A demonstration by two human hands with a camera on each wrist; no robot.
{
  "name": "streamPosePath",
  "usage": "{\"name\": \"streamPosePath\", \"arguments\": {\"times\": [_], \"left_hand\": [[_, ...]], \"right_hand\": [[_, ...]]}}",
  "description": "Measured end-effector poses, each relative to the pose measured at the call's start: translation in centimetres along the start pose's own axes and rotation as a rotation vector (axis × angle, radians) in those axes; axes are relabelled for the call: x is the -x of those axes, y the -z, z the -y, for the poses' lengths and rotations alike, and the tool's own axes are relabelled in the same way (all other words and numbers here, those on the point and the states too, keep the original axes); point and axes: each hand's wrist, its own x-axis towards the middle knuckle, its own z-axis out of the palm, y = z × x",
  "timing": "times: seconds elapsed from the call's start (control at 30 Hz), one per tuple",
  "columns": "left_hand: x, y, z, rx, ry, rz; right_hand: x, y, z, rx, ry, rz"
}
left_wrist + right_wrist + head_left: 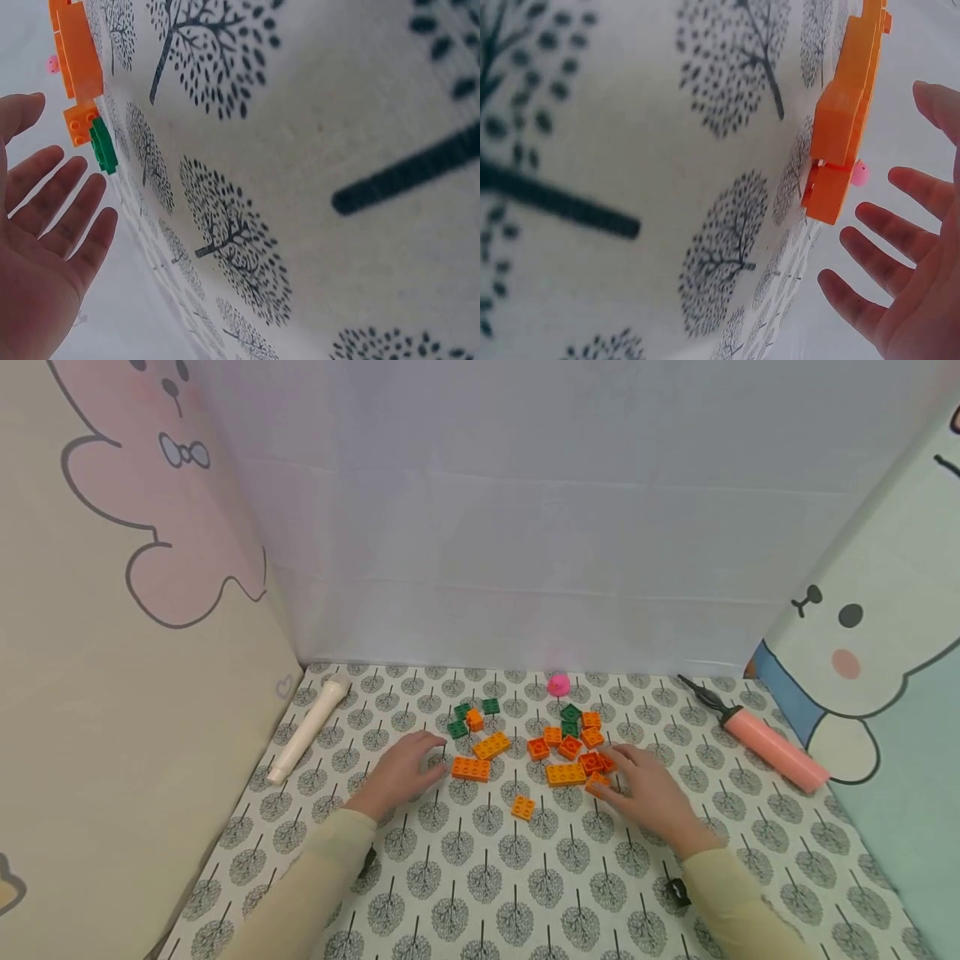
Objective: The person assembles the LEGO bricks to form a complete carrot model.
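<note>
My left hand [401,772] hovers just left of a long orange toy brick [471,769], its fingers apart and nothing in them. Behind that brick lie a yellow-orange brick [492,746], a small orange brick [474,720] and a few green bricks [457,729]. On the other side, my right hand [648,789] reaches over the right edge of a group of orange bricks [591,763], fingers spread and partly covering them. The right wrist view shows that palm empty beside the orange bricks [836,124]. A small yellow-orange brick [523,807] lies in front, between both hands.
A pink toy [558,685] sits behind the bricks. To the left lies a white stick-like tube [309,731]; to the right, a coral hand pump [776,747] with a black nozzle. The tree-patterned tabletop [517,893] is bounded by hanging sheets [525,527].
</note>
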Motion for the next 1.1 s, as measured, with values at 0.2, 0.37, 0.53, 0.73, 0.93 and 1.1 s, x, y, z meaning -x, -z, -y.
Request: {"name": "streamPosePath", "arguments": {"times": [0.2,0.37,0.53,0.73,0.93,1.1], "left_hand": [[-0.1,-0.4,-0.5,0.023,0.011,0.01],[-0.1,-0.6,-0.9,0.039,0.037,0.02],[-0.3,-0.9,-1.2,0.016,0.037,0.037],[-0.5,-1.6,-1.3,0.01,-0.007,0.023],[-0.8,-2.3,-1.2,-0.022,-0.027,0.017],[-1.0,-2.4,-1.5,-0.025,-0.036,0.032]], "right_hand": [[0.0,-0.3,1.2,-0.007,-0.007,0.012],[-0.1,-0.7,2.4,-0.034,0.011,0.006],[-0.3,-1.5,3.4,-0.039,0.041,0.011],[-0.5,-2.5,4.6,-0.051,0.095,-0.011],[-0.8,-3.2,6.4,-0.104,0.094,0.035],[-1.1,-3.9,7.6,-0.091,0.081,0.1]]}}
